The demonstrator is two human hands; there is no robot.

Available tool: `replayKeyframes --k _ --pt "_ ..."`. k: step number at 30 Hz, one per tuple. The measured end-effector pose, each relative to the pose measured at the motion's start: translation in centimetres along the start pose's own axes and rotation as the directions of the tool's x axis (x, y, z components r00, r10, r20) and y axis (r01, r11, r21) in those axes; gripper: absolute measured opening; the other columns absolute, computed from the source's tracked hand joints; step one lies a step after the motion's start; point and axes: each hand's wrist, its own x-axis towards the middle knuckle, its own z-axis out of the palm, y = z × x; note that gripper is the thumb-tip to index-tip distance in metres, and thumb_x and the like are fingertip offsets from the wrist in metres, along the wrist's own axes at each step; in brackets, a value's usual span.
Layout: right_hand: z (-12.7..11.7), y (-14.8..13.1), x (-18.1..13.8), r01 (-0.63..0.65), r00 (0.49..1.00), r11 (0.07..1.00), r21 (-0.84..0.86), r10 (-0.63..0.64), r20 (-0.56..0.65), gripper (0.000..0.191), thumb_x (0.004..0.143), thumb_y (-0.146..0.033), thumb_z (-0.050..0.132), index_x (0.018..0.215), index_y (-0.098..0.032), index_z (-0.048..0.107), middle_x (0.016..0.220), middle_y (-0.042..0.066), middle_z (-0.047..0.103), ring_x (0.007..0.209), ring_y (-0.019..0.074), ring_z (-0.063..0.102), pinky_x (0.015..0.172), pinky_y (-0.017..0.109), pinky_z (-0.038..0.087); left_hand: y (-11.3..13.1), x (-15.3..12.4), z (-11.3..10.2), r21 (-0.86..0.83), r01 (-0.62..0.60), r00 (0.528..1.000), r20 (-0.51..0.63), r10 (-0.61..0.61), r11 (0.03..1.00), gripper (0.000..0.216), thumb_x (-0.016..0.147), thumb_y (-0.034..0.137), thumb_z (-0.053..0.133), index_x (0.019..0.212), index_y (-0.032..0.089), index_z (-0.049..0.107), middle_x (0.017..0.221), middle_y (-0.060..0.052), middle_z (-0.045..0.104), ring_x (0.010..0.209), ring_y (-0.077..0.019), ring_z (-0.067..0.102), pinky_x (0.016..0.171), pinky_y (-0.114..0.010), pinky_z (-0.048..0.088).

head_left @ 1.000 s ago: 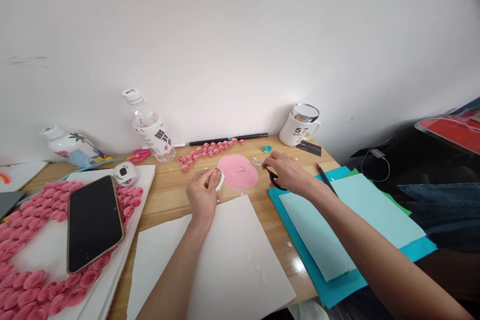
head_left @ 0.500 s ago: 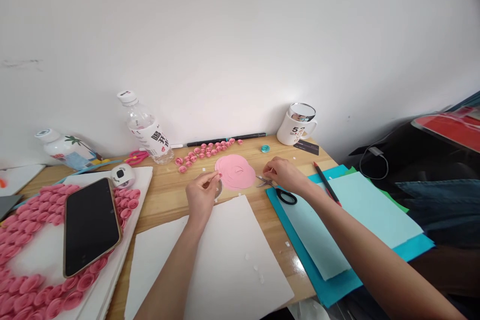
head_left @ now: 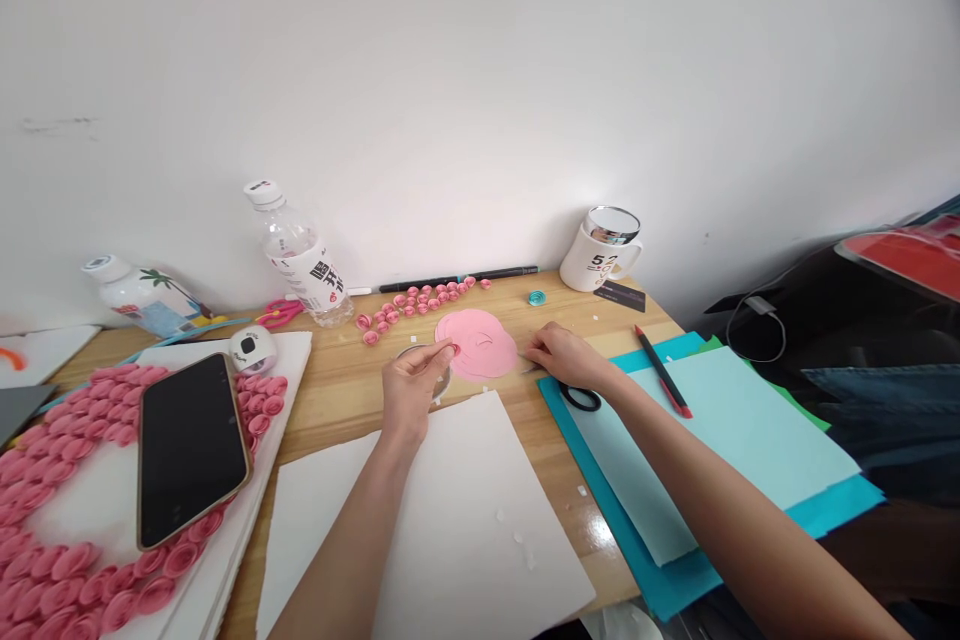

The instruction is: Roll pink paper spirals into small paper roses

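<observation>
My left hand (head_left: 409, 388) is closed in a pinch on a small pink paper rose (head_left: 455, 348). Just beyond it lie pink paper circles (head_left: 480, 345), stacked loosely on the table. A round, grey-rimmed object (head_left: 445, 384) is partly hidden under that hand. My right hand (head_left: 564, 357) is low over the black-handled scissors (head_left: 581, 399), covering their middle. Its fingers are pressed together; what they hold, if anything, is hidden. Several small pink paper roses (head_left: 420, 303) stand in rows behind the circles, with a teal paper roll (head_left: 536, 298) to their right.
White board (head_left: 442, 520) lies in front, blue paper (head_left: 742, 420) with a pen (head_left: 663, 372) to the right. A mug (head_left: 602, 255) and a water bottle (head_left: 306, 265) stand by the wall. At left, a phone (head_left: 193, 455) rests on a board of pink roses (head_left: 67, 570).
My right hand has lowered onto the scissors, hiding more of them. My left hand keeps its pinch on the paper rose. The whole view has shifted slightly.
</observation>
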Motion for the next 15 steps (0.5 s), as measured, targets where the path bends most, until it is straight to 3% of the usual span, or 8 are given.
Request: replayKeyframes --k 4,9,12,15 --pt "0.3 0.5 0.0 0.044 0.999 0.996 0.083 -0.043 -0.004 0.027 0.081 -0.026 0.041 0.055 -0.017 0.044 0.069 0.003 0.048 0.062 0.0116 0.047 0.057 0.022 0.034 -0.1 0.1 0.1 -0.119 0.065 0.997 0.036 -0.061 0.991 0.026 0.052 0.025 0.077 0.076 0.014 0.073 0.078 -0.009 0.071 0.079 -0.0163 0.062 0.076 -0.029 0.045" --pt "0.2 1.4 0.0 0.043 0.993 0.913 0.405 -0.085 0.087 0.033 0.078 -0.034 0.041 0.052 -0.02 0.028 0.049 -0.006 0.028 0.046 0.0077 0.028 0.045 0.022 0.025 0.1 -0.1 0.4 -0.249 0.186 0.982 0.088 -0.169 0.95 0.028 0.047 0.023 0.08 0.073 0.014 0.073 0.075 -0.007 0.071 0.069 -0.0115 0.06 0.069 -0.025 0.044" --pt "0.3 1.8 0.1 -0.025 0.992 0.829 0.559 -0.047 0.115 0.033 0.075 -0.036 0.045 0.053 -0.02 0.028 0.048 -0.007 0.028 0.044 0.0071 0.03 0.044 0.021 0.027 0.2 -0.2 0.4 -0.281 0.231 0.972 0.117 -0.206 0.931 0.026 0.048 0.021 0.08 0.072 0.014 0.073 0.076 -0.007 0.071 0.068 -0.01 0.059 0.068 -0.022 0.043" --pt "0.4 1.7 0.1 -0.076 0.997 0.835 0.545 0.05 0.063 0.027 0.074 -0.035 0.047 0.055 -0.019 0.037 0.049 -0.006 0.038 0.044 0.009 0.041 0.045 0.022 0.032 0.3 -0.2 0.4 -0.291 0.229 0.972 0.122 -0.202 0.929 0.024 0.048 0.021 0.08 0.07 0.013 0.073 0.075 -0.007 0.07 0.069 -0.0101 0.059 0.067 -0.022 0.042"
